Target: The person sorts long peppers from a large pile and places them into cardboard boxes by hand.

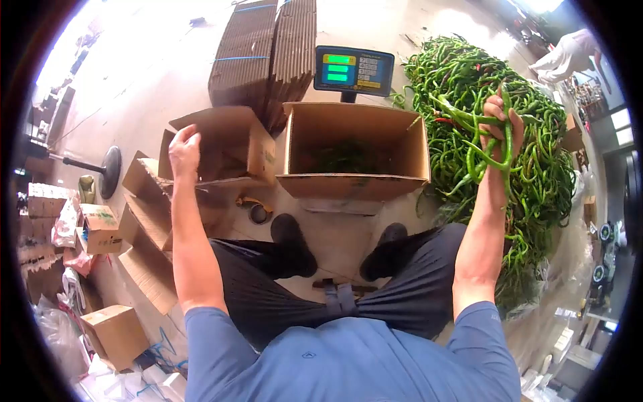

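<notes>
My right hand [497, 127] is closed around several long green chili peppers [507, 144], raised over the right side. Beneath it spreads a large heap of green chili peppers [536, 181], with a few red ones mixed in. My left hand [184, 153] is curled closed at the left edge of an open cardboard box [224, 127]; whatever its fingers may hold is hidden. Between my hands stands another open cardboard box [355, 184], with some green peppers [345, 157] in its shadowed bottom. A scale display [353, 70] with lit green digits rises behind that box.
Stacked flattened cartons [244, 53] stand behind the boxes. A tape dispenser [258, 211] lies on the floor near my feet. More opened cartons [147, 268] lean at left, near a round black stand base [111, 171]. Another person [569, 57] bends at the far right.
</notes>
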`<state>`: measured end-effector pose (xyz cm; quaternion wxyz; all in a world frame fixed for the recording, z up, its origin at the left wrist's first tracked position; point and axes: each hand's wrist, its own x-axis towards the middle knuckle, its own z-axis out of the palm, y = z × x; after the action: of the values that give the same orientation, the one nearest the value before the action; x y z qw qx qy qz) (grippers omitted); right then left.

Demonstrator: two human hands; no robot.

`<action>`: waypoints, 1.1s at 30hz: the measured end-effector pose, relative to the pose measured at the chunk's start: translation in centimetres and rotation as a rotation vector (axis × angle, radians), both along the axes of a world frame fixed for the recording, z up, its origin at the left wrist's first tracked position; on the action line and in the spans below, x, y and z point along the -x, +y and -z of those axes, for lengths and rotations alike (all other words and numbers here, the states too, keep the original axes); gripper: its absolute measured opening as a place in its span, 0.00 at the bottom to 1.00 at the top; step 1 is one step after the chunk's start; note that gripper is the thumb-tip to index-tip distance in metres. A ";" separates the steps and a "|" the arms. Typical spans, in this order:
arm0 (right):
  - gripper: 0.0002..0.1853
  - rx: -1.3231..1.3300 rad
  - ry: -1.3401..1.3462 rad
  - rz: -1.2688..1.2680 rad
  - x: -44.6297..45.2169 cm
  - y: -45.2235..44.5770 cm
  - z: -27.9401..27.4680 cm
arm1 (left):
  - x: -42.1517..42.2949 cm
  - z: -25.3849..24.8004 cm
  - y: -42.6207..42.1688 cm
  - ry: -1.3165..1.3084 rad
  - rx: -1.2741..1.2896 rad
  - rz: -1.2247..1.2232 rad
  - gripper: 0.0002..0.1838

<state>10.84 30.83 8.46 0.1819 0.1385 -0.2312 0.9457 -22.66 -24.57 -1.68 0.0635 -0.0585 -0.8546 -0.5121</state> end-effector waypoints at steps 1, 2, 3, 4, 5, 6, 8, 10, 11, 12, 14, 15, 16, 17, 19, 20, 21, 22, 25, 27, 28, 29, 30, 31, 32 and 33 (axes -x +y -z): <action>0.22 -0.014 -0.010 0.013 0.5 -0.6 -0.4 | -1.8 -1.1 2.5 0.079 -0.023 0.118 0.15; 0.20 -0.008 -0.041 -0.063 0.9 -0.7 -0.2 | -5.1 -3.9 5.3 0.128 0.035 0.261 0.13; 0.18 -0.005 -0.075 -0.132 1.0 -0.7 0.0 | -7.5 -4.8 7.8 0.117 -0.067 0.407 0.11; 0.17 -0.045 -0.126 -0.096 1.3 -1.6 -0.3 | -10.2 -6.3 10.0 0.040 -0.076 0.488 0.11; 0.16 -0.089 -0.182 -0.053 1.6 -2.7 -0.6 | -12.4 -6.9 12.0 0.021 -0.115 0.565 0.11; 0.17 -0.126 -0.235 -0.023 1.8 -2.8 -0.4 | -14.2 -7.5 13.8 -0.007 -0.147 0.626 0.11; 0.18 -0.151 -0.243 -0.044 2.5 -2.8 0.4 | -16.7 -7.8 16.8 -0.031 -0.196 0.721 0.12; 0.18 -0.097 -0.182 -0.058 3.5 -4.0 0.1 | -17.6 -8.0 18.9 -0.018 -0.207 0.769 0.12; 0.19 -0.053 -0.164 -0.020 4.0 -4.7 -0.1 | -17.8 -8.1 19.9 -0.023 -0.224 0.761 0.12; 0.21 -0.056 -0.161 -0.054 4.3 -4.8 0.0 | -18.0 -8.2 20.8 -0.029 -0.238 0.750 0.12; 0.20 -0.034 -0.222 -0.039 4.4 -5.1 0.3 | -17.9 -8.3 22.1 -0.151 -0.320 0.762 0.11; 0.20 -0.009 -0.230 -0.077 4.5 -4.9 0.7 | -18.0 -8.3 22.7 -0.269 -0.418 0.752 0.12; 0.20 0.007 -0.231 -0.107 4.5 -4.7 0.9 | -18.1 -8.4 23.3 -0.388 -0.517 0.737 0.12; 0.19 0.001 -0.224 -0.107 4.6 -4.6 1.1 | -18.2 -8.3 23.7 -0.508 -0.615 0.715 0.12; 0.18 -0.005 -0.211 -0.111 4.9 -4.8 1.2 | -18.1 -8.0 24.3 -0.786 -0.732 0.596 0.17; 0.17 -0.016 -0.218 -0.089 5.2 -4.9 1.1 | -18.1 -7.6 24.7 -0.888 -0.788 0.546 0.19; 0.17 -0.005 -0.221 -0.099 5.5 -4.7 1.4 | -18.2 -7.1 25.1 -0.991 -0.842 0.494 0.21; 0.17 0.008 -0.227 -0.108 5.9 -4.4 1.8 | -18.3 -6.4 25.6 -1.025 -0.865 0.506 0.25; 0.17 -0.018 -0.262 0.008 7.6 -4.8 1.7 | -19.1 -5.4 26.6 -1.102 -0.831 0.661 0.30; 0.16 -0.003 -0.290 -0.018 8.8 -4.5 2.4 | -19.9 -6.0 27.2 -1.118 -0.831 0.722 0.27; 0.14 -0.026 -0.317 0.038 9.0 -4.6 2.4 | -19.8 -5.4 27.4 -1.187 -0.877 0.718 0.26; 0.13 -0.004 -0.335 0.020 9.4 -4.6 2.5 | -19.6 -4.9 27.6 -1.256 -0.923 0.713 0.26; 0.12 -0.009 -0.348 0.066 9.8 -4.8 2.7 | -19.6 -5.0 27.6 -1.299 -0.952 0.734 0.26; 0.11 -0.014 -0.362 0.112 10.2 -4.8 3.0 | -19.6 -5.5 27.6 -1.342 -0.983 0.755 0.26; 0.10 -0.044 -0.343 0.053 10.4 -4.3 3.5 | -19.8 -5.9 27.6 -1.383 -1.016 0.776 0.27; 0.11 -0.058 -0.364 0.077 10.4 -4.5 3.5 | -19.9 -6.2 27.6 -1.404 -1.034 0.789 0.27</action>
<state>0.43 26.35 5.01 0.1691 -0.0386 -0.2925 0.9404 -2.72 3.00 4.48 -0.6228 0.0134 -0.2845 -0.7287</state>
